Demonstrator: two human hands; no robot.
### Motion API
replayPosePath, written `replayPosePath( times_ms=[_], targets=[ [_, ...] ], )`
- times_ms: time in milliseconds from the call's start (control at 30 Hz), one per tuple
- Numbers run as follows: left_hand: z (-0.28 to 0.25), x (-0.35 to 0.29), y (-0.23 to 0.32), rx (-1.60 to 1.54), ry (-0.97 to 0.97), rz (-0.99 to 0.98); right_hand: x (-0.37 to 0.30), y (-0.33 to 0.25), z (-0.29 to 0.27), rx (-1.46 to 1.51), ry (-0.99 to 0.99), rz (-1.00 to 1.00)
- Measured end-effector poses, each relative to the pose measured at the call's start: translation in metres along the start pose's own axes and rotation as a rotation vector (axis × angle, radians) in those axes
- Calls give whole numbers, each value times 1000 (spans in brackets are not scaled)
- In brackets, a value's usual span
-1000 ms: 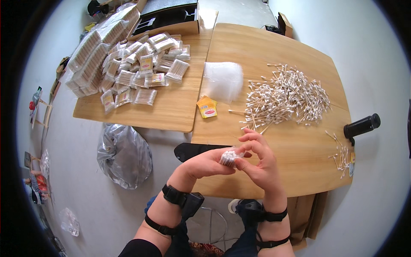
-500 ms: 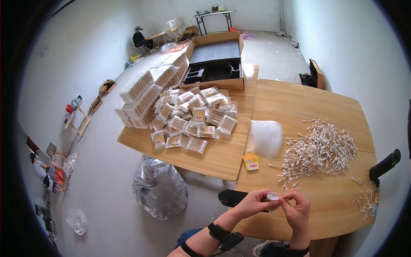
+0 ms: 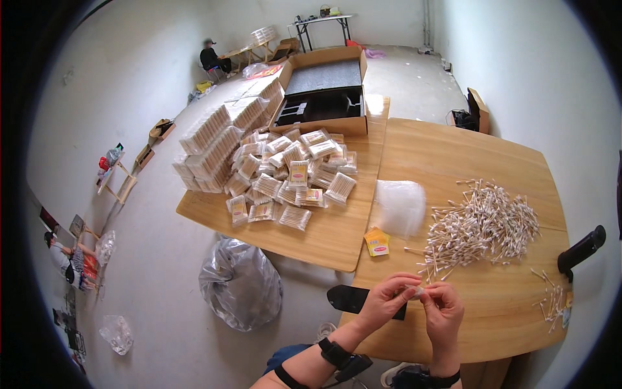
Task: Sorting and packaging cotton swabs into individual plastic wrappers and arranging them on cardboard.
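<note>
Over the near edge of the right-hand table, my left hand (image 3: 390,298) and my right hand (image 3: 443,312) meet, fingertips pinched on a small clear-wrapped packet of cotton swabs (image 3: 419,292). My fingers cover most of the packet. Just beyond them spreads a loose heap of cotton swabs (image 3: 483,223) with white tips. Left of that heap lie a stack of clear plastic bags (image 3: 400,209) and a few yellow printed cards (image 3: 377,242). On the adjoining table, many filled swab packets (image 3: 295,168) lie in a jumbled pile.
Wrapped blocks of packets (image 3: 210,146) and an open cardboard box (image 3: 324,120) stand behind the pile. A grey plastic bag (image 3: 241,285) sits on the floor. A black stand (image 3: 582,249) rises at the right edge, near scattered swabs (image 3: 552,303). Two people sit farther off.
Both hands have shifted slightly up with the packet, and the left fingers now wrap over more of it. The view has moved slightly; the table items lie as before.
</note>
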State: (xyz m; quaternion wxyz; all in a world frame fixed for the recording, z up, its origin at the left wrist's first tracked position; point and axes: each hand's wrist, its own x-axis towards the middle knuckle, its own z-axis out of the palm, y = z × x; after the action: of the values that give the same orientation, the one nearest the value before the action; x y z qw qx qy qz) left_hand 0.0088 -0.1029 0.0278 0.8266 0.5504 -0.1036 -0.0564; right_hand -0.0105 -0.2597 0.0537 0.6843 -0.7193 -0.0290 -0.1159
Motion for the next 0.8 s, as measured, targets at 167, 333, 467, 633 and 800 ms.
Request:
replayPosePath(
  times_ms=[167,333,467,633,800],
  targets=[
    [-6,-2,-4,186,-46,47,3,-9,2,-169,-24,-131],
    [-4,-2,-1,213,-45,28,2,-2,-1,-35,-9,34],
    [-3,-4,-4,122,-19,-38,2,-7,-2,-135,-29,-86],
    [1,-6,-11,103,72,-94,2,5,5,-186,2,-67],
    [4,-6,-22,84,205,-28,-1,14,12,-209,71,-14]
  ],
)
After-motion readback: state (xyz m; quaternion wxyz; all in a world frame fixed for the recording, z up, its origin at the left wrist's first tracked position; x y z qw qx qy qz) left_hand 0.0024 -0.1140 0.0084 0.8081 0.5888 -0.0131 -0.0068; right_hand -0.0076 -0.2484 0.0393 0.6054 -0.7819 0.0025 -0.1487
